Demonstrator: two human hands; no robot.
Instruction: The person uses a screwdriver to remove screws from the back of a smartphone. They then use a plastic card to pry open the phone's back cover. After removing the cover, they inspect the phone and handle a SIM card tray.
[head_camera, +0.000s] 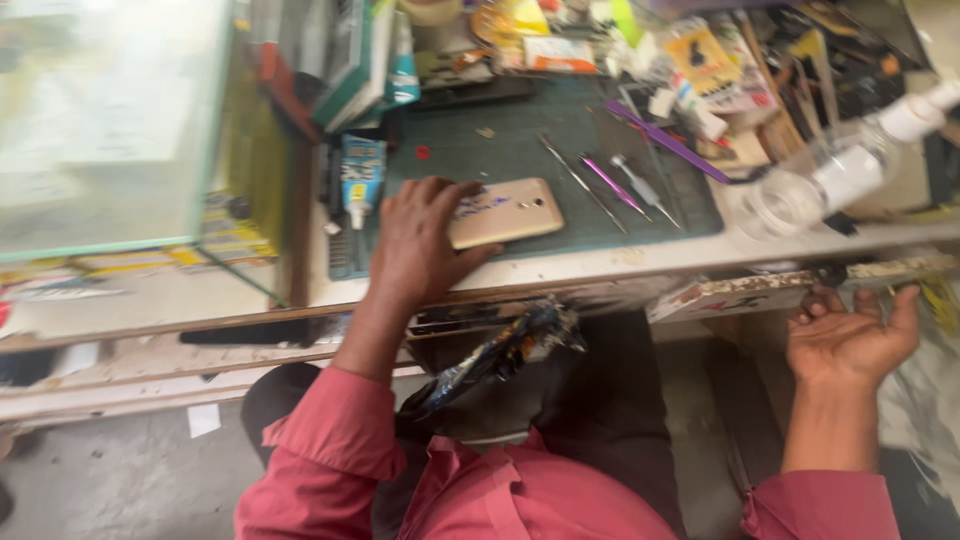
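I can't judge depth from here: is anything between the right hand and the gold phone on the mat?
Yes. The bench edge lies between: the right hand is below it, the gold phone above on the green mat, under the left hand.

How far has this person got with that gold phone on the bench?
Early, it seems. Done: the gold phone lies back-up on the green mat, with the thin tools laid out beside it. In hand: the left hand rests on the phone's end; the right hand is at the open drawer's front edge. Left: the phone looks unopened, the tools untouched.
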